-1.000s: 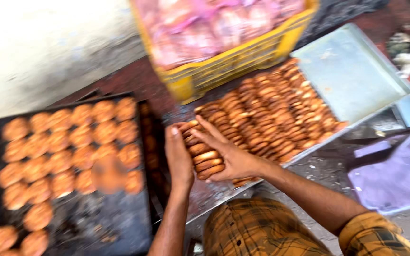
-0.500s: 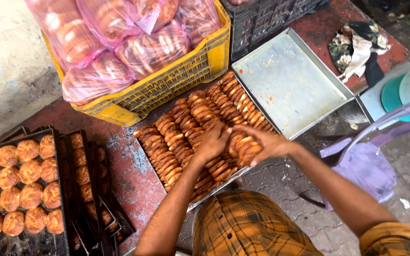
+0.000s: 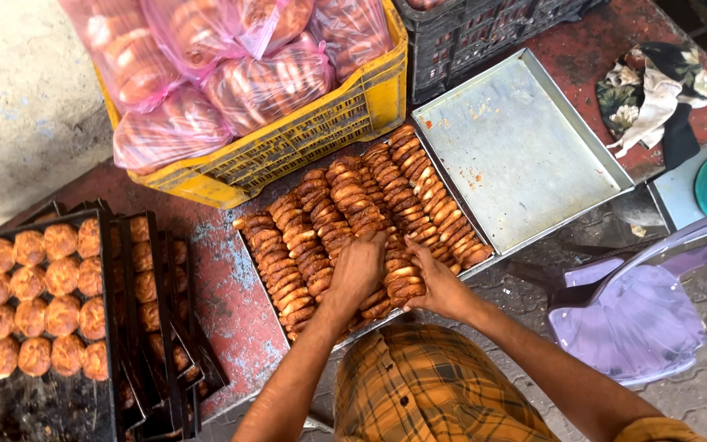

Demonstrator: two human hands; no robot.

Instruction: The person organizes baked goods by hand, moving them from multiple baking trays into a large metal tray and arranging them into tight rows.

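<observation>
Behind a yellow crate (image 3: 321, 139) of pink bags (image 3: 173, 131), both hands (image 3: 358, 270) (image 3: 439, 286) clasp stacked biscuits (image 3: 403, 282), fingers curled together.

Yellow crate (image 3: 288, 143) at top left, packed with pink bags (image 3: 231, 65) of baked rounds. Black crate (image 3: 484, 33) just beside it, right. Stack of black trays (image 3: 157, 327) at left, the top one holding golden buns (image 3: 34, 303) in rows. All rest on a worn red table (image 3: 222, 286). Crumpled cloth (image 3: 656, 98) at upper right corner. Lilac plastic chair (image 3: 640, 319) at lower right, on paved ground.
</observation>
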